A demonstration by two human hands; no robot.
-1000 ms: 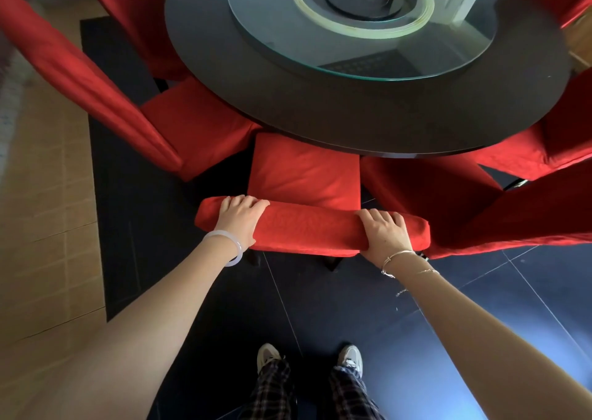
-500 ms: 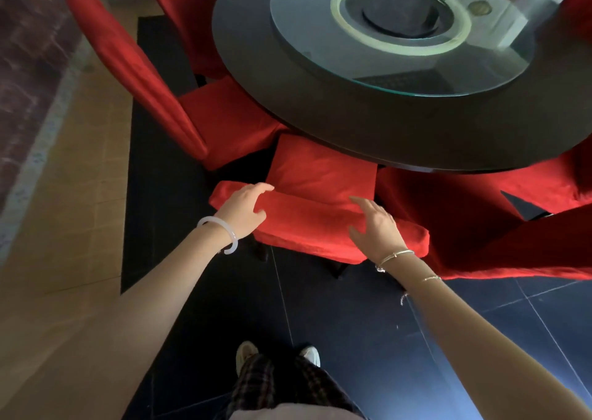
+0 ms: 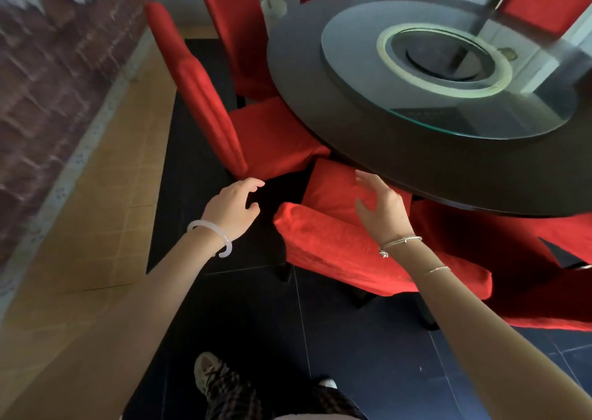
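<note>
Both hands are free in the air, and the next grip depends on which chair they go for. The left hand (image 3: pixel 234 206) hangs just below the lower corner of the left chair (image 3: pixel 208 115), where its backrest meets the seat. Its fingers (image 3: pixel 253 183) are loosely curved and apart, holding nothing and pointing at that corner. From there the backrest runs up and away to the left, so its top edge lies well beyond the fingertips. The frame is smeared on that side, so how high the top edge stands is hard to judge.

The right hand (image 3: pixel 382 211) hovers over the near chair (image 3: pixel 336 250), palm turned inward, fingers (image 3: pixel 368 178) spread and touching nothing. This chair stands on the dark floor (image 3: pixel 352 339) with its seat tucked under the edge of the round bench (image 3: pixel 416 170). The top of its back runs from upper left to lower right beneath the right wrist.

The left hand is plainly nearer the left chair, and the right hand would have to cross over the near chair to join it. Both forearms reach forward, nearly straight, angled slightly to the left.
</note>
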